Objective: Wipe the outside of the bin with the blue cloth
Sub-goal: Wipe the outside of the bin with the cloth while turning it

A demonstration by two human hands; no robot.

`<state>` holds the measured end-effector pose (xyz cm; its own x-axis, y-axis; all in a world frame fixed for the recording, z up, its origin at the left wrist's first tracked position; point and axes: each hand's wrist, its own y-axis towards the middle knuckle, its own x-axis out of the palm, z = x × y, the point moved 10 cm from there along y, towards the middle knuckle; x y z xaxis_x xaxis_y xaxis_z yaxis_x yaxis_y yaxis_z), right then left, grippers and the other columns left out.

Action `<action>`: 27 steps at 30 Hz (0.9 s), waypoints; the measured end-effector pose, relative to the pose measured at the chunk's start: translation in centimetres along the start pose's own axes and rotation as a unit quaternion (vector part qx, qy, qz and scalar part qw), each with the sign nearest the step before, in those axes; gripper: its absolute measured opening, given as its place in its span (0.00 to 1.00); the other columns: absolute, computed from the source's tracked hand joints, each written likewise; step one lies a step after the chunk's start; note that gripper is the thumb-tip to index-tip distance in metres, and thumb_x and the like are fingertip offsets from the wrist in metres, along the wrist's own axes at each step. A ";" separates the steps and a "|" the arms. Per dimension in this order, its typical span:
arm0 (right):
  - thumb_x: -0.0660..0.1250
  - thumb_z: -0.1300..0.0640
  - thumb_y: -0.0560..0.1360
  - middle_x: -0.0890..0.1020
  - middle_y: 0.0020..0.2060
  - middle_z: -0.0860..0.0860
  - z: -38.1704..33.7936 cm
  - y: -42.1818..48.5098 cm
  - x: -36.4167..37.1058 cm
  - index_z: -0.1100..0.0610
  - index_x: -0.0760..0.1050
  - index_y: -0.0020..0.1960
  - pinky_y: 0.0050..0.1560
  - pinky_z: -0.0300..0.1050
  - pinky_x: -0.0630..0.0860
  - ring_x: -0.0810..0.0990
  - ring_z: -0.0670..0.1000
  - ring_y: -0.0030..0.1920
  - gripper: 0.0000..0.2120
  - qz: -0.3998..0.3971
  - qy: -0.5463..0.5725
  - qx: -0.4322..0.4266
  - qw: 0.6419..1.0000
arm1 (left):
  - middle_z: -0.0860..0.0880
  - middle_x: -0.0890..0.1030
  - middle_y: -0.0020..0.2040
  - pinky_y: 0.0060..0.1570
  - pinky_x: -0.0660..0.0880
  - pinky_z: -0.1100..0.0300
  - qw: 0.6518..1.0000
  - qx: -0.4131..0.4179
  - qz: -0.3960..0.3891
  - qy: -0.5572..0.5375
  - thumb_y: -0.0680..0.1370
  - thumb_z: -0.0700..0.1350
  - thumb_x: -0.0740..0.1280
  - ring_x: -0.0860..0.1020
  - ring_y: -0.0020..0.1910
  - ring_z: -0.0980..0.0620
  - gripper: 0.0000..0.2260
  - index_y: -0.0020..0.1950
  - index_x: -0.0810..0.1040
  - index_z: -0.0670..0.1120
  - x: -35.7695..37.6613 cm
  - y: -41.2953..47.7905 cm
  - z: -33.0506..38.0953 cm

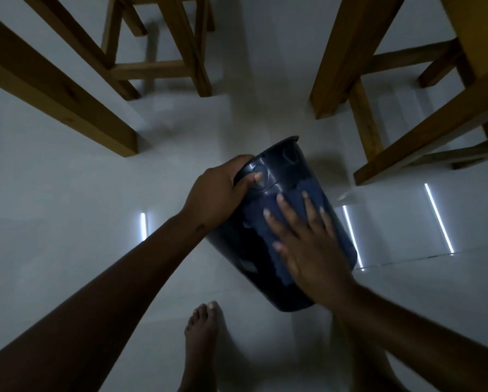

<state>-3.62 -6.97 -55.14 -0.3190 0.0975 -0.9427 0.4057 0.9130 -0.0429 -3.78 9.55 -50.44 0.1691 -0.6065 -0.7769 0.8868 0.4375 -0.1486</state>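
The bin is a dark navy plastic one with a glossy, round, tapering wall, tipped on its side over the pale floor, one end pointing away towards the wooden furniture legs and the other end towards the person's feet. The blue cloth lies spread flat against the upward-facing side wall of the bin, its colour so close to the bin's in the dim light that its edges are hard to trace. It shows as a slightly paler, matte, ragged-edged patch running along the wall.
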 end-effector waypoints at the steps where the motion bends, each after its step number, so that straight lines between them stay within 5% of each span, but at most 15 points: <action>1: 0.41 0.44 0.81 0.48 0.79 0.50 0.9 1.2 -0.6 0.47 0.45 0.78 0.74 0.57 0.51 0.47 0.58 0.78 0.26 0.012 0.031 0.013 0.999 | 0.53 0.82 0.58 0.50 0.73 0.66 1.000 0.002 -0.014 -0.011 0.81 0.54 0.59 0.80 0.54 0.53 0.15 0.66 0.73 0.53 0.2 0.1 0.2; 6: 0.46 0.45 0.82 0.51 0.79 0.45 8.9 3.7 -1.0 0.44 0.48 0.78 0.76 0.56 0.57 0.50 0.46 0.78 0.25 0.029 0.310 0.189 0.931 | 0.58 0.78 0.49 0.44 0.70 0.73 0.993 -0.047 -0.104 -0.042 0.82 0.53 0.58 0.79 0.49 0.57 0.13 0.65 0.72 0.55 0.6 -1.0 -1.7; 8: 0.45 0.43 0.82 0.49 0.79 0.44 7.4 2.4 -1.0 0.43 0.46 0.77 0.75 0.58 0.59 0.49 0.48 0.78 0.25 0.019 0.272 0.174 0.946 | 0.55 0.80 0.43 0.40 0.72 0.67 0.997 -0.051 -0.062 -0.014 0.81 0.55 0.56 0.81 0.45 0.52 0.12 0.59 0.74 0.53 0.1 -1.5 -1.7; 12: 0.41 0.43 0.81 0.50 0.79 0.49 0.9 -0.6 -1.3 0.47 0.46 0.78 0.74 0.60 0.58 0.49 0.57 0.78 0.26 0.030 0.097 0.073 0.992 | 0.49 0.83 0.50 0.48 0.77 0.57 0.999 -0.025 -0.029 0.003 0.81 0.53 0.58 0.81 0.47 0.49 0.13 0.63 0.73 0.51 0.5 -0.2 1.1; 16: 0.46 0.45 0.82 0.51 0.79 0.48 5.1 2.5 -1.8 0.46 0.50 0.78 0.75 0.54 0.57 0.48 0.49 0.78 0.25 0.036 0.194 0.103 0.975 | 0.60 0.77 0.47 0.40 0.70 0.80 0.989 -0.064 -0.101 -0.085 0.82 0.48 0.59 0.76 0.42 0.70 0.09 0.61 0.70 0.51 0.6 0.2 0.1; 18: 0.47 0.45 0.81 0.52 0.79 0.46 8.1 3.1 -1.6 0.44 0.50 0.77 0.75 0.56 0.58 0.50 0.47 0.78 0.25 0.036 0.288 0.165 0.943 | 0.62 0.77 0.53 0.42 0.67 0.84 0.991 -0.039 -0.104 -0.073 0.82 0.50 0.59 0.76 0.47 0.68 0.13 0.66 0.71 0.54 0.6 -0.2 0.2; 20: 0.46 0.44 0.81 0.51 0.79 0.46 7.4 1.9 -1.5 0.44 0.49 0.78 0.75 0.58 0.59 0.50 0.49 0.78 0.26 0.033 0.262 0.182 0.947 | 0.59 0.78 0.57 0.46 0.66 0.84 0.996 -0.022 -0.065 -0.053 0.82 0.51 0.57 0.75 0.52 0.63 0.15 0.69 0.71 0.55 0.5 -0.4 0.2; 24: 0.45 0.45 0.81 0.48 0.79 0.48 1.5 -0.2 -1.5 0.44 0.46 0.78 0.75 0.61 0.52 0.45 0.57 0.78 0.26 0.027 0.086 0.072 0.993 | 0.52 0.81 0.60 0.47 0.67 0.83 0.998 0.007 -0.032 -0.052 0.83 0.48 0.56 0.78 0.53 0.60 0.15 0.69 0.72 0.52 0.6 -0.2 0.7; 27: 0.46 0.47 0.81 0.49 0.79 0.48 3.9 2.5 -2.2 0.45 0.48 0.78 0.74 0.59 0.58 0.48 0.55 0.78 0.25 0.041 0.112 0.053 0.991 | 0.53 0.81 0.61 0.47 0.65 0.84 0.999 0.008 -0.028 -0.040 0.83 0.49 0.56 0.76 0.52 0.62 0.15 0.69 0.72 0.52 0.6 0.2 0.9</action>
<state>1.41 -6.46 -54.47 -0.4579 0.2661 -0.8483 0.5229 0.8523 -0.0149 -3.08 8.66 -50.40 0.1531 -0.6809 -0.7162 0.9020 0.3923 -0.1802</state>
